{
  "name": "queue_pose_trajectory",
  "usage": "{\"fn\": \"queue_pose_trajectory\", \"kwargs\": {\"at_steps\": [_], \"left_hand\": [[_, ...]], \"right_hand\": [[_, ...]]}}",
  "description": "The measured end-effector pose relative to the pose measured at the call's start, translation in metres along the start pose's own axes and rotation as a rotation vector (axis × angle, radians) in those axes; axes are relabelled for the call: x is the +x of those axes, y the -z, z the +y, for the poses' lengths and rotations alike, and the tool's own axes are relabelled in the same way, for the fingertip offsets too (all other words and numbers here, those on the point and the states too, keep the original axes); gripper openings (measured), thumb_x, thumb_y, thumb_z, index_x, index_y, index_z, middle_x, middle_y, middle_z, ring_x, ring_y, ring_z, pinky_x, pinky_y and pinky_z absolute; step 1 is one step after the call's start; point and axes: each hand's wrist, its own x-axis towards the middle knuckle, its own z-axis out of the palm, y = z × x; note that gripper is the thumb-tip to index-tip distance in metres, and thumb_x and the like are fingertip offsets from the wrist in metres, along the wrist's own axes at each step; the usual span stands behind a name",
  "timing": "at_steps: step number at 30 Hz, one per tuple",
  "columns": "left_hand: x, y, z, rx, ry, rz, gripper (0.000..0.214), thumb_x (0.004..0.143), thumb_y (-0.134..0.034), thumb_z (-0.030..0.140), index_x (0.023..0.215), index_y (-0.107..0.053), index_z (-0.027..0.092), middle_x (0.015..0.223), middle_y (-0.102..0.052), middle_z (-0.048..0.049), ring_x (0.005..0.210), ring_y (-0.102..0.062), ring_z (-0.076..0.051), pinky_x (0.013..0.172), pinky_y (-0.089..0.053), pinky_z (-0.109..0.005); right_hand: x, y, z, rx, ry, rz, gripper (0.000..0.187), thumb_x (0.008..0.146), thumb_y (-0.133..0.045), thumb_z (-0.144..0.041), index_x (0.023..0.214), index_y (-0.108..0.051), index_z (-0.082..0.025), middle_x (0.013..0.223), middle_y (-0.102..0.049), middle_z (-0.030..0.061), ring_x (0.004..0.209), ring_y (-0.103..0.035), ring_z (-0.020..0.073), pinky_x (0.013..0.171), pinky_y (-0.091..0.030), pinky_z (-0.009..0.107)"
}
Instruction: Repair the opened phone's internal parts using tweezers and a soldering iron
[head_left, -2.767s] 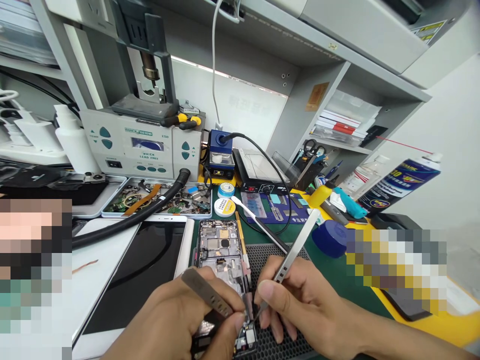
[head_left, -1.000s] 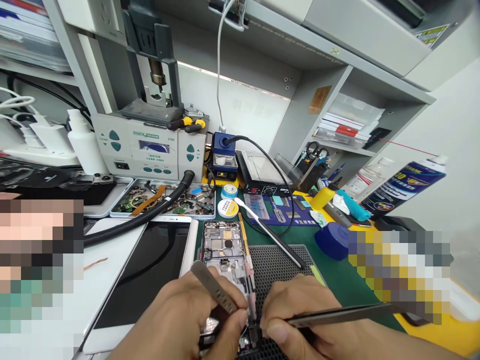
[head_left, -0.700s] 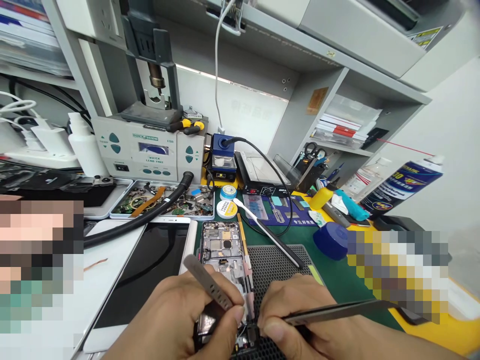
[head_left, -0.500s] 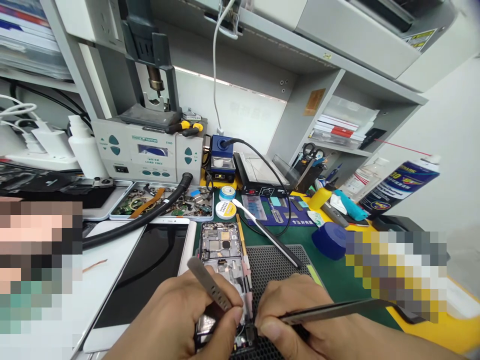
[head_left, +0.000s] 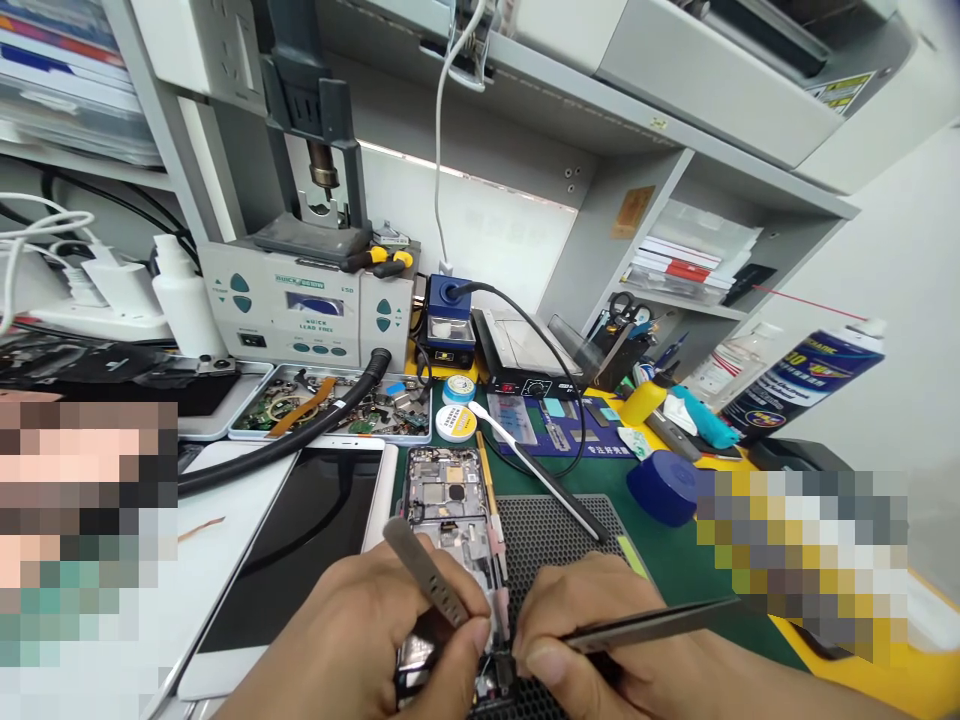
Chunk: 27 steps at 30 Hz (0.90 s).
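An opened phone frame [head_left: 444, 495] with bare circuitry lies on the green mat, its near end under my hands. My left hand [head_left: 360, 640] is closed on grey metal tweezers [head_left: 424, 572] whose handle slants up to the left. My right hand [head_left: 600, 645] is closed on dark tweezers [head_left: 645, 622] lying almost level, handle pointing right. Both tips meet at the phone's lower end by a pink strip [head_left: 498, 590]; the tips themselves are hidden by my fingers.
A white phone [head_left: 300, 540] lies screen-up on the left. Behind stand a hot-air rework station [head_left: 300, 310], a tray of small parts [head_left: 330, 400], a black hose [head_left: 300, 440], solder tins [head_left: 457, 420], a blue cap [head_left: 664, 485] and a spray can [head_left: 802, 375]. A black mesh pad [head_left: 555, 530] sits right of the frame.
My right hand's tweezers have swung from pointing up and away to lying nearly level, handle to the right. Both hands stay at the phone's near end; the view shifted slightly.
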Motion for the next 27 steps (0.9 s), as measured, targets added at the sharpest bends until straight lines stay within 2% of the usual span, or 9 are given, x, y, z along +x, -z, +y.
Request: {"fn": "queue_pose_trajectory", "kwargs": {"at_steps": [18, 27], "left_hand": [[-0.0034, -0.0042, -0.0045, -0.021, -0.001, -0.014, 0.02, 0.094, -0.061, 0.015, 0.087, -0.077, 0.027, 0.086, -0.081, 0.005, 0.081, -0.078, -0.016, 0.074, -0.062, -0.023], [-0.0053, -0.0073, -0.0052, 0.004, -0.048, -0.013, 0.021, 0.095, -0.061, 0.012, 0.089, -0.074, 0.027, 0.086, -0.078, 0.0094, 0.082, -0.077, -0.012, 0.076, -0.059, -0.02]], "right_hand": [[0.0019, 0.0029, -0.0026, -0.045, -0.002, -0.048, 0.028, 0.115, -0.052, -0.034, 0.096, -0.068, -0.019, 0.079, -0.077, 0.0061, 0.071, -0.075, 0.0176, 0.071, -0.056, 0.028], [0.0023, 0.0014, -0.0028, -0.088, -0.008, -0.04, 0.028, 0.115, -0.05, -0.033, 0.094, -0.064, -0.02, 0.075, -0.074, 0.0029, 0.066, -0.07, 0.0155, 0.067, -0.051, 0.028]]}}
